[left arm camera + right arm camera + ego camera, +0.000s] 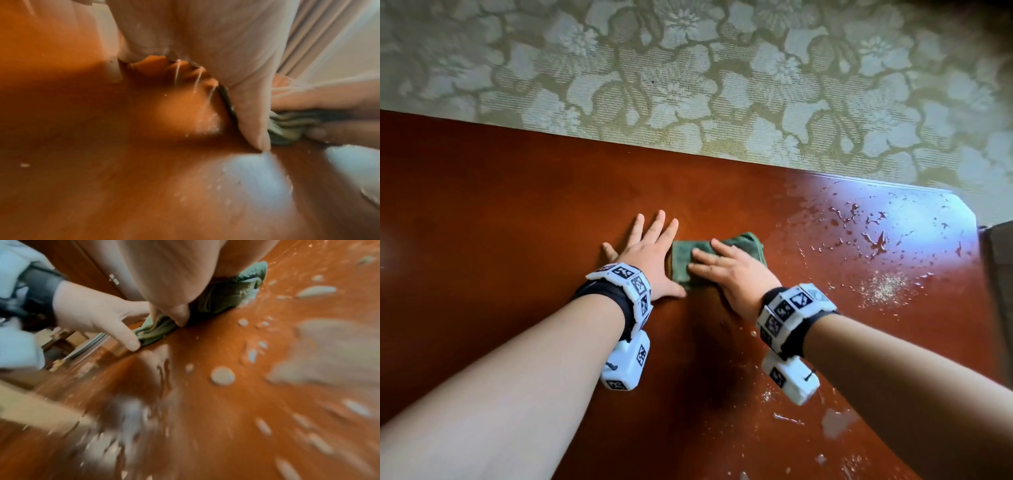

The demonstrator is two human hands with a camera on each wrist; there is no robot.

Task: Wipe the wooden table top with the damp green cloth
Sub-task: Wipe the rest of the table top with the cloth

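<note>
- The green cloth (717, 258), folded into a wad, lies on the tabletop (517, 192) near its middle, its long axis running left to right across the view
- The right hand (736, 274) lies flat on top of the cloth, fingers straight and pressing it down; not curled round it
- The left hand (650, 263) rests flat on the bare wood just beside the cloth's left end, fingers spread wide, thumb touching or nearly touching the fabric; it holds nothing
- The water drops (873, 236) and a pale gritty patch (887, 287) lie to the right of the cloth; so the coming stroke likely sweeps rightward, and the right hand is the nearer one
</note>
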